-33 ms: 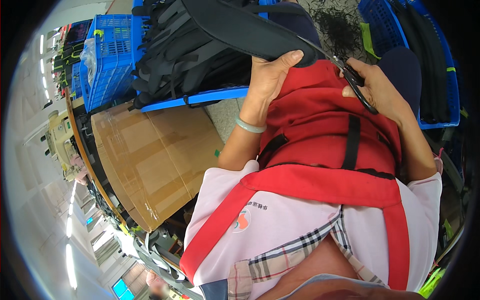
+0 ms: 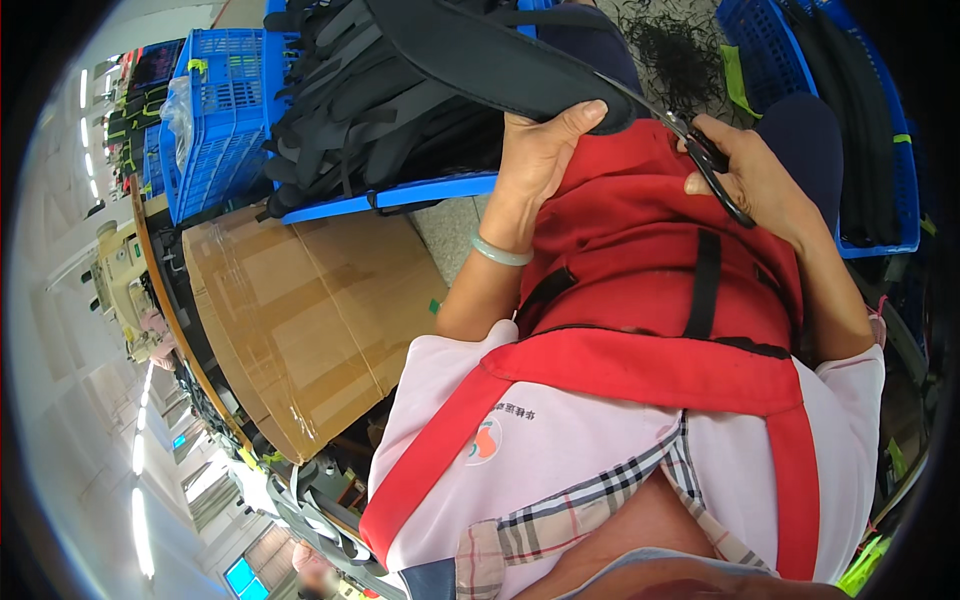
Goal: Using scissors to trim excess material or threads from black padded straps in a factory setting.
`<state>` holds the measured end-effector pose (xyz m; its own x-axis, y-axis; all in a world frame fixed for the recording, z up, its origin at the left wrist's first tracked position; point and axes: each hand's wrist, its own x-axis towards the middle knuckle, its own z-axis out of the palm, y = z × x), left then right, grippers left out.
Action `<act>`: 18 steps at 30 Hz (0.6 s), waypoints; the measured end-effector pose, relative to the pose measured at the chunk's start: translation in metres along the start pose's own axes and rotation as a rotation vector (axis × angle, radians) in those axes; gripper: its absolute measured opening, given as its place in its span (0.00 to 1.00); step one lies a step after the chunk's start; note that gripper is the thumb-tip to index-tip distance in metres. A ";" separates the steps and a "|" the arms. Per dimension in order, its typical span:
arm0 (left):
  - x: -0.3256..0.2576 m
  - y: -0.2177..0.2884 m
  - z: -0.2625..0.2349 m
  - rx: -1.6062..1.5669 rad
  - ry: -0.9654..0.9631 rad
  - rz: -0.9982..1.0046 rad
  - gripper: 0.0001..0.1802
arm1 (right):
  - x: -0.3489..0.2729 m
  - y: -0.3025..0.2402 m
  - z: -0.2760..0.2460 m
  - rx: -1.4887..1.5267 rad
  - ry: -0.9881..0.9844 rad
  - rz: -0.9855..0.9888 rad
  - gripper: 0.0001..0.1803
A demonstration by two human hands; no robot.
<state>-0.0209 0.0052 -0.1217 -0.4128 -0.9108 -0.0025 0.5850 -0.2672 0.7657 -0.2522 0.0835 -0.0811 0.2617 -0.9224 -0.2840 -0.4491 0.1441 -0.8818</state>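
A long black padded strap (image 2: pixel 500 72) with a rounded end slants across the top of the view. My left hand (image 2: pixel 545 150) is closed around it near that end, thumb on top. In my right hand (image 2: pixel 755 170) is a pair of scissors (image 2: pixel 712 165) with black handles, the fingers wrapped about them. The scissor blades point up and left along the far edge of the strap's rounded end; part of them is hidden by the strap. Both hands are over the red apron (image 2: pixel 640 230) on my lap.
Left of my hands, a blue crate (image 2: pixel 400 192) holds a heap of black straps (image 2: pixel 350 130). Behind it stands another blue crate (image 2: pixel 215 125). A cardboard sheet or box (image 2: pixel 310 320) lies nearer. Black scraps (image 2: pixel 680 60) litter the floor. At right, a blue crate (image 2: pixel 880 242) contains black pieces.
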 end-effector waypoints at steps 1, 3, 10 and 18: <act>-0.001 -0.001 0.001 0.021 -0.019 -0.007 0.13 | -0.001 0.001 0.003 -0.002 0.002 0.001 0.30; -0.001 -0.003 0.003 0.042 -0.036 -0.016 0.13 | -0.001 -0.005 0.009 -0.044 0.106 -0.114 0.31; -0.007 -0.006 -0.003 0.017 -0.029 -0.058 0.12 | 0.002 -0.018 -0.005 -0.111 -0.112 0.145 0.33; -0.007 -0.011 -0.004 0.036 -0.081 -0.024 0.12 | -0.002 -0.013 -0.003 -0.170 -0.068 -0.027 0.33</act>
<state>-0.0211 0.0133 -0.1328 -0.4819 -0.8757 0.0299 0.5496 -0.2756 0.7887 -0.2492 0.0826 -0.0676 0.3304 -0.8977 -0.2914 -0.5779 0.0517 -0.8145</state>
